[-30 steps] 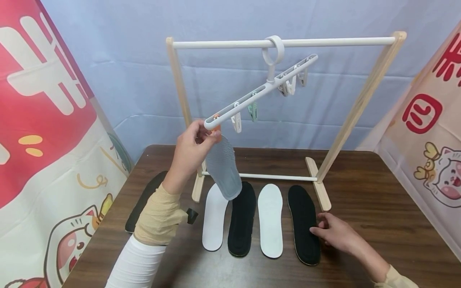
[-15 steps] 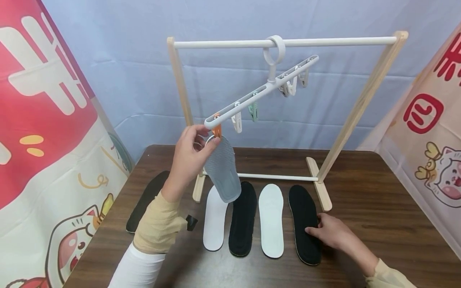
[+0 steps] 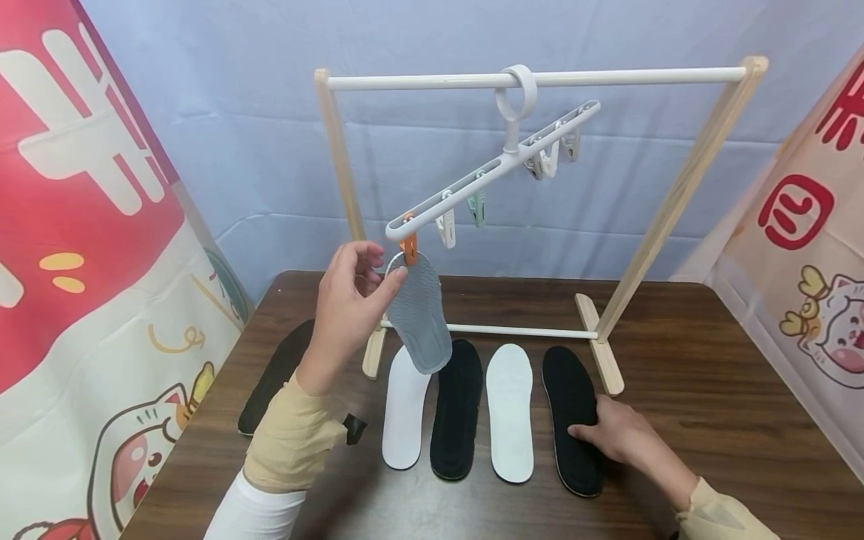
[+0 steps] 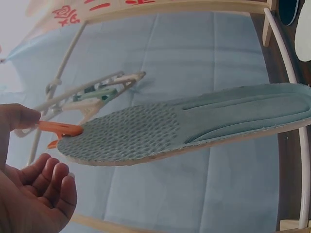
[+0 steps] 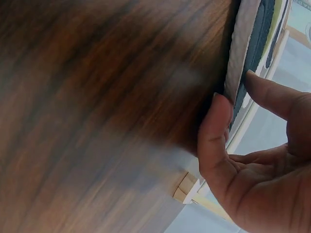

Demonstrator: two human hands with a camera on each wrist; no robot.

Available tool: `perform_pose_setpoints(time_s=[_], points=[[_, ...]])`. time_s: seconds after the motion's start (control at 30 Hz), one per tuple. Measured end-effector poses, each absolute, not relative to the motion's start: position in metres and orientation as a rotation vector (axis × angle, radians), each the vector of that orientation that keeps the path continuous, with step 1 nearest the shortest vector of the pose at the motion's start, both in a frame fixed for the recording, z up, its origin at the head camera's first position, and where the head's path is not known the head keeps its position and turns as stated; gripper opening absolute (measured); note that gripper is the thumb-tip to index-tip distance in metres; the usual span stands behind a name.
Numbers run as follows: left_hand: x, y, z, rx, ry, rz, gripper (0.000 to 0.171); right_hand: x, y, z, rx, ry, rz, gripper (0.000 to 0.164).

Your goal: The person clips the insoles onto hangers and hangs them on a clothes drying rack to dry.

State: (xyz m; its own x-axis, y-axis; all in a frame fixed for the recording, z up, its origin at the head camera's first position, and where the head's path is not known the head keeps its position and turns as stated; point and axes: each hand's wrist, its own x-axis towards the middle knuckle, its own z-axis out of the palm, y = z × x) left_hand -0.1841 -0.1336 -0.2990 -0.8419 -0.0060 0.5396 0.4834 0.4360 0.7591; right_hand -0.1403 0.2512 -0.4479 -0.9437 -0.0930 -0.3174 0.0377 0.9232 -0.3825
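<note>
Insoles (image 3: 510,412) lie on the table (image 3: 715,367) before the rack (image 3: 687,187).

Head view: far-L dark insole (image 3: 273,375) part. hidden behind L sleeve (image 3: 295,431). L white insole (image 3: 403,427): upper R edge obsc. by hanging grey insole (image 3: 421,319). R hand (image 3: 624,431): fingertips hid. by R black insole (image 3: 565,394). Small blk item (image 3: 354,429) nr L cuff: can't ID. Tabletop (image 3: 742,390) cut by btm edge. L wrist view: grey insole's far end cut off, R edge. R wrist view: tabletop blurred; held insole cut by top edge.
</note>
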Motion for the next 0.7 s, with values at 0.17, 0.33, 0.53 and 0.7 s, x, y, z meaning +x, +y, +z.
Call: perform_pose_setpoints(time_s=[0.17,0.33,0.53,0.7], points=[[-0.179,-0.133,-0.298,-0.421,-2.226,-1.338,0.027,-0.140,0.251,-0.448,-0.017,2.748,-0.577,0.056],[-0.174,-0.128,-0.297,-0.465,-2.221,-1.271,0.023,-0.141,0.251,-0.448,-0.031,2.759,-0.615,0.049],[-0.168,-0.123,-0.294,-0.535,-2.232,-1.267,0.024,-0.140,0.252,-0.449,0.004,2.744,-0.653,0.068],[-0.168,-0.116,-0.292,-0.597,-2.232,-1.335,0.025,-0.139,0.251,-0.448,-0.005,2.760,-0.670,0.073]])
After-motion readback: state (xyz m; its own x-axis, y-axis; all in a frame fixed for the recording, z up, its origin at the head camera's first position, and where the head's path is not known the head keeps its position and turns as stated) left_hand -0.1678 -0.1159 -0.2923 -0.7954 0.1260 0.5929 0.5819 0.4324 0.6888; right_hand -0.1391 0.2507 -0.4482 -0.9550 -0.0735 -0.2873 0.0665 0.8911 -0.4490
